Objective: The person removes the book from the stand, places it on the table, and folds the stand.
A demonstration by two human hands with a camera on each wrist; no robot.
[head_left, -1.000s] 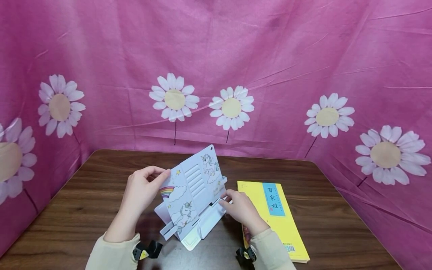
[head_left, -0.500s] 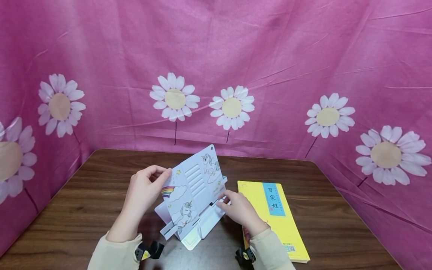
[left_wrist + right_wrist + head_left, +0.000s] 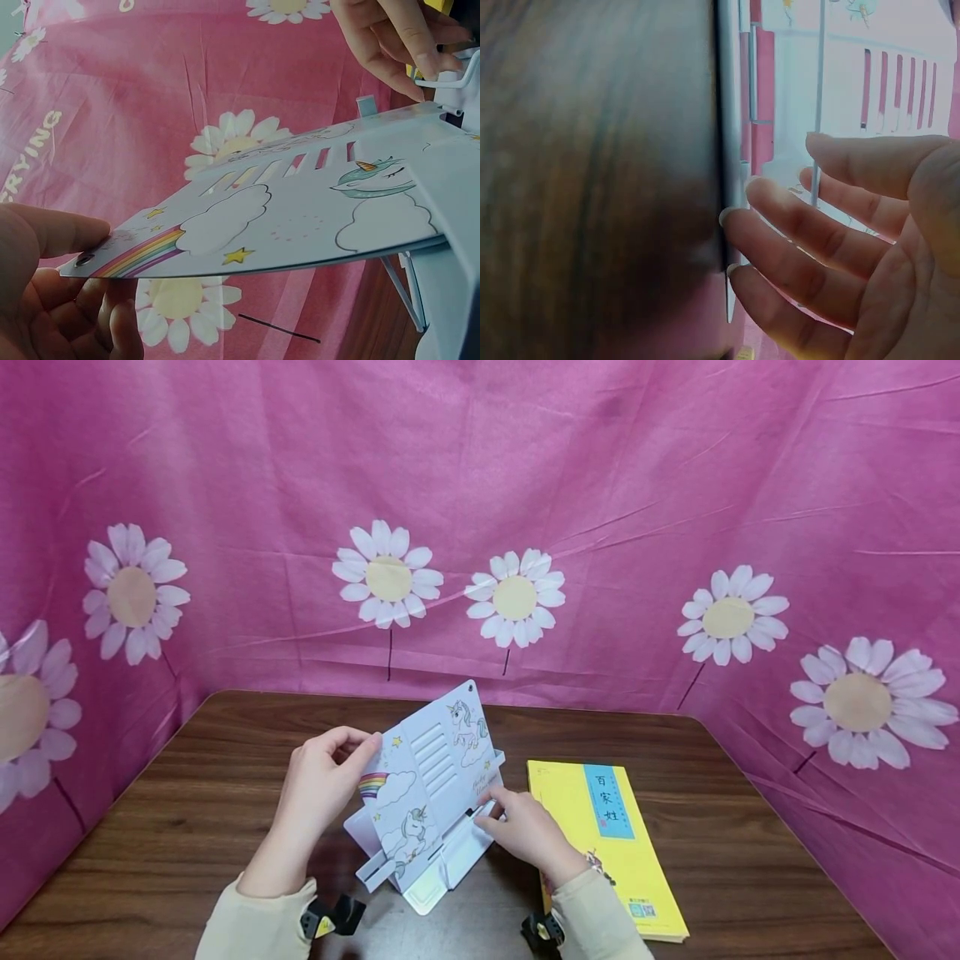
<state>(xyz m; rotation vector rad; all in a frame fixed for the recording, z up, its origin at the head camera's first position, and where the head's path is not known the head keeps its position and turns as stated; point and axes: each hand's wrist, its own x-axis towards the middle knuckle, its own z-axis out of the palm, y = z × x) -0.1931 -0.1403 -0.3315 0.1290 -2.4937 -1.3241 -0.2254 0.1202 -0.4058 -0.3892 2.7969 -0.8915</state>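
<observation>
A white book stand (image 3: pixel 461 797) printed with unicorns, clouds and a rainbow stands tilted on the table, its slotted back panel raised. My left hand (image 3: pixel 318 772) pinches the panel's upper left corner; the left wrist view shows the thumb (image 3: pixel 71 229) on top and the other fingers curled beneath. At the stand's lower right, by the front ledge, is my right hand (image 3: pixel 528 831). Its thumb (image 3: pixel 855 157) and index finger pinch a thin wire page clip (image 3: pixel 820 90), while the other fingers spread loosely beside the ledge. The panel's back is mostly hidden in the head view.
A yellow book (image 3: pixel 663 902) with a blue title strip lies to the right, partly under the right forearm. Behind the dark wooden table (image 3: pixel 180 835) hangs a pink cloth (image 3: pixel 600 468) with white daisies. Black straps (image 3: pixel 543 931) sit at both wrists.
My right hand has shifted slightly left along the stand's ledge, showing more of the yellow book. The left hand keeps its hold on the corner, and the stand stays in place.
</observation>
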